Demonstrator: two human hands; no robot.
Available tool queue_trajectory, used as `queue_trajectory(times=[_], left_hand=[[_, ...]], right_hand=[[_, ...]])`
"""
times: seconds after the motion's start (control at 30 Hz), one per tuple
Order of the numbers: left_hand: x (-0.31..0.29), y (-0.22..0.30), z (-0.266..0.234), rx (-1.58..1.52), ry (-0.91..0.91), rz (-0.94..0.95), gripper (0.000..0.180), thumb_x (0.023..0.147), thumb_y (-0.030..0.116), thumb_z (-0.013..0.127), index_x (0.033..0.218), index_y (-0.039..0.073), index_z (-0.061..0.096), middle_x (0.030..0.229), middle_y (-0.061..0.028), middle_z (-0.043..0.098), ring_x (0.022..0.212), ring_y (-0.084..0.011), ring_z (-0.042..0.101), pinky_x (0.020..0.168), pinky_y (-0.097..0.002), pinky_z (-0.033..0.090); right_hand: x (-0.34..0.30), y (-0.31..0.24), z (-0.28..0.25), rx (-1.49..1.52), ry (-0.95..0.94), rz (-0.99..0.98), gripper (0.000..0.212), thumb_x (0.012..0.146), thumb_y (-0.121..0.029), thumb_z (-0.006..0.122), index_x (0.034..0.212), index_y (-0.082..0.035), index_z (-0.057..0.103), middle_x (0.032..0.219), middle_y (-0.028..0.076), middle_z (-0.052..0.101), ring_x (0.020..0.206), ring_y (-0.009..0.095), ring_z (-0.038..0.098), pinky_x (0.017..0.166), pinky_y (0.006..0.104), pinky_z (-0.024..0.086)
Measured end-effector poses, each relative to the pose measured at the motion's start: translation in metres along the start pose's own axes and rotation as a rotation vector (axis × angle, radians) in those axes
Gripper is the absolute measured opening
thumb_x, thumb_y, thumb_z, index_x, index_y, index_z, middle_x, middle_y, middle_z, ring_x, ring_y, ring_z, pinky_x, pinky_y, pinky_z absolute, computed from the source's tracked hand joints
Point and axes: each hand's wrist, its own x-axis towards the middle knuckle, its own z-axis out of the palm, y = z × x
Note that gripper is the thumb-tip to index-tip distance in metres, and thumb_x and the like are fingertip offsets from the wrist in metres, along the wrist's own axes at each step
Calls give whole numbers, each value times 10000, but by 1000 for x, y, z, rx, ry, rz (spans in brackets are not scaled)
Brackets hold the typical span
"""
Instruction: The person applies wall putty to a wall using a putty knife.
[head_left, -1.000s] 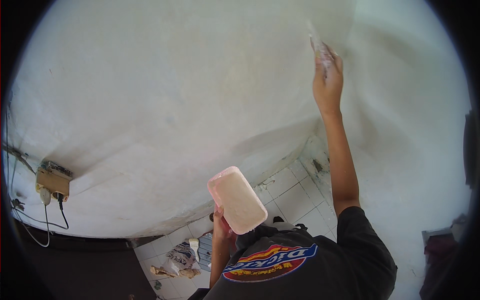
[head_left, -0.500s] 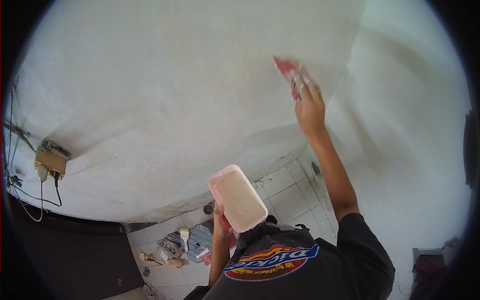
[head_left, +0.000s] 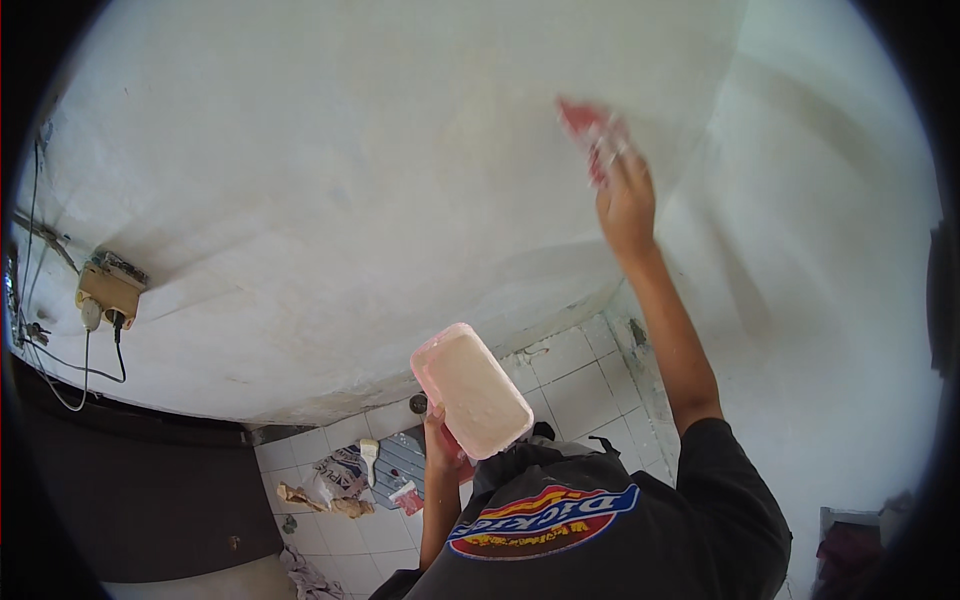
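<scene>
Down and to the left along the wall (head_left: 350, 130) is where the right hand (head_left: 628, 205) has shifted since a second ago, when it was up near the corner; the scraper (head_left: 582, 118) in it now turns its red face to me, and the tray is almost where it was in my view.

At the far left I see a yellowish socket box (head_left: 110, 290) fixed to the wall, two plugs in it and cables (head_left: 87, 372) looping below. Under that stands a dark panel (head_left: 140, 480). On the tiled floor (head_left: 575, 395) I make out torn brown paper (head_left: 350, 507), a printed bag (head_left: 340, 475), a pale brush (head_left: 370, 455) and a ridged grey board (head_left: 400, 462) with a red-and-white piece (head_left: 407, 499) at its edge.

Just right of these, the left hand (head_left: 438, 440) grips the pink tray (head_left: 426, 372) by its left side, thumb at the rim, the other fingers mostly hidden from me. Pale paste (head_left: 482, 395) fills the tray, which sits tilted in my view, above the black shirt (head_left: 620, 530).

Farther right, the right arm reaches up, its fingers clamped on the scraper. Blur keeps me from telling whether the blade touches the wall. Near the right edge lies dark red cloth (head_left: 850, 548).
</scene>
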Motion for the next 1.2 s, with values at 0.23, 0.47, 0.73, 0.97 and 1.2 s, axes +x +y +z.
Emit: queue_trajectory(times=[0.23,0.47,0.73,0.97,1.2], left_hand=[[0,2,11,-13,-23,-4,612,924,418,485,1355,-14,449,1245,-166,610,1073,-302,643,918,-417,532],[2,4,11,8,0,-7,595,929,414,468,1346,-11,455,1235,-162,613,1060,-289,648,889,-405,545],[-10,11,27,-43,41,-56,581,931,424,444,1322,-5,473,1113,-139,665,725,-199,691,455,-251,525],[1,1,-2,-66,34,-1,606,924,438,471,1338,-4,463,1186,-169,633,866,-237,699,599,-294,580],[7,16,-6,-11,-75,-1,639,917,452,486,1354,-14,448,1224,-167,615,993,-267,673,756,-348,582]], right_hand=[[-19,-8,48,-34,73,64,497,825,39,550,1313,-47,583,1271,148,571,1170,328,546,984,439,443],[-47,-33,32,125,-44,-3,461,833,33,551,1285,-48,601,1242,146,580,1170,330,548,986,441,445],[-2,-38,35,-22,93,65,489,826,38,557,1305,-55,584,1248,145,566,1170,328,546,995,431,432],[-50,-56,17,172,-27,144,501,814,54,549,1305,-41,580,1221,164,573,1170,352,541,997,426,429],[28,-63,5,-43,157,153,504,795,62,548,1291,-19,586,1198,184,577,1120,359,560,998,449,422]])
